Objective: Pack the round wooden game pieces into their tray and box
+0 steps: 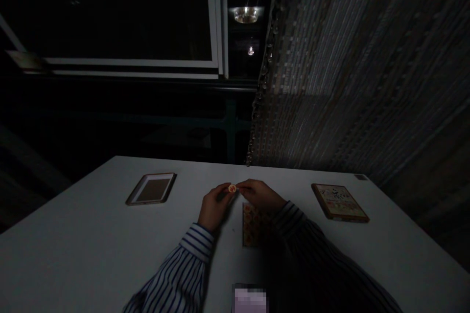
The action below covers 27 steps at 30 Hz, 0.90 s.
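A small round token [232, 188], pale with a red and orange pattern, is held up just above the white table. The fingertips of my left hand [215, 205] pinch it from the left. My right hand [259, 194] is closed, with thumb and finger at the token's right edge; whether it grips the token or something else tiny there, I cannot make out. Below my right hand lies a flat rectangular sheet or tray with an orange and brown round pattern [251, 230], partly covered by my hand and sleeve.
On the white table [91, 254], an open shallow box part [152, 190] lies to the left. A printed box or lid [341, 201] lies to the right. A small dark card [360, 177] is at the far right corner. A bead curtain [312, 83] hangs behind the table, beside a dark window.
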{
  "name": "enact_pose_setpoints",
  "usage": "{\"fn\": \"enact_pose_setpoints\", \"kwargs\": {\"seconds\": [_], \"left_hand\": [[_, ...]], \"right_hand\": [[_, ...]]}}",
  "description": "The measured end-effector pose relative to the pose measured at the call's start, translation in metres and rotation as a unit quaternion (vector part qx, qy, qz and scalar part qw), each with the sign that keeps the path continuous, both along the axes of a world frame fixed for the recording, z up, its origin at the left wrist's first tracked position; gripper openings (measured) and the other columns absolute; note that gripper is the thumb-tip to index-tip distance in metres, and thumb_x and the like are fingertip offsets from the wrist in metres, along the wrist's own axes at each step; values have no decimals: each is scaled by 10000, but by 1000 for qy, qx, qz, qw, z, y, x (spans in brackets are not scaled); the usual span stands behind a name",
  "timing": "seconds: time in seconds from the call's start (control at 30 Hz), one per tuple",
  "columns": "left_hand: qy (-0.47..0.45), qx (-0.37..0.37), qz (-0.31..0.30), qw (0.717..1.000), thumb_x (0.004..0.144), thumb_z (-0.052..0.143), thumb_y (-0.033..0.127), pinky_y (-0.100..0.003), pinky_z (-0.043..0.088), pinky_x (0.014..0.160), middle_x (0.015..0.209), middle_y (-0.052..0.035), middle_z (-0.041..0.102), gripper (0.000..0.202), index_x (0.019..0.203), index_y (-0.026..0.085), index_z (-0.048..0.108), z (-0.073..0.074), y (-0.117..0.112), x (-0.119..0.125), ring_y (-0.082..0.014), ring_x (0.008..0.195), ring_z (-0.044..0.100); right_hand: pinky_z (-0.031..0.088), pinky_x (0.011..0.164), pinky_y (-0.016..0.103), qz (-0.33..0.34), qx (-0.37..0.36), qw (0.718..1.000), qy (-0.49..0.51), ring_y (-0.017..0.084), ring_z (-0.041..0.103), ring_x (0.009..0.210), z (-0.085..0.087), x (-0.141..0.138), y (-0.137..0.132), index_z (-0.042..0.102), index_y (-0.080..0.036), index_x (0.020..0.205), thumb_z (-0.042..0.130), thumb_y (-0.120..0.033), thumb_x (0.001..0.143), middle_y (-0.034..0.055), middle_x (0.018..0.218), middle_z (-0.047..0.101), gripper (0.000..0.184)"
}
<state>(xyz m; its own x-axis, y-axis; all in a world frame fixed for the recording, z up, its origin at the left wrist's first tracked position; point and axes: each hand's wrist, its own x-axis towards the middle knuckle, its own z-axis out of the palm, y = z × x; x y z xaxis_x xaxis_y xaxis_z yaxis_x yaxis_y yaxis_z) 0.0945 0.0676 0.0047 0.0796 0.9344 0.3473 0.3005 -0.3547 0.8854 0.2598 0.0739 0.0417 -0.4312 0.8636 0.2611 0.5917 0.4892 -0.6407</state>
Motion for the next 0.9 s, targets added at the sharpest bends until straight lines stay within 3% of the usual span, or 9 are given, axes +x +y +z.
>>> {"fn": "enact_pose_setpoints", "kwargs": {"seconds": [0.5, 0.9], "left_hand": [[-48, -44, -132, 989, 707, 589, 332, -286, 455, 806, 893, -46, 663, 284, 930, 160, 627, 32, -31, 27, -169, 848, 597], [1, -42, -166, 985, 701, 593, 291, -273, 461, 805, 910, -43, 663, 263, 928, 162, 625, 44, -33, 43, -164, 859, 596]], "right_hand": [[464, 666, 252, -100, -76, 977, 172, 157, 602, 743, 6, 29, -46, 626, -144, 811, 514, -311, 756, 44, 786, 656, 208], [472, 618, 243, -110, -95, 962, 233, 144, 601, 702, 9, 48, -59, 600, -160, 800, 565, -321, 731, 31, 752, 650, 179]]}}
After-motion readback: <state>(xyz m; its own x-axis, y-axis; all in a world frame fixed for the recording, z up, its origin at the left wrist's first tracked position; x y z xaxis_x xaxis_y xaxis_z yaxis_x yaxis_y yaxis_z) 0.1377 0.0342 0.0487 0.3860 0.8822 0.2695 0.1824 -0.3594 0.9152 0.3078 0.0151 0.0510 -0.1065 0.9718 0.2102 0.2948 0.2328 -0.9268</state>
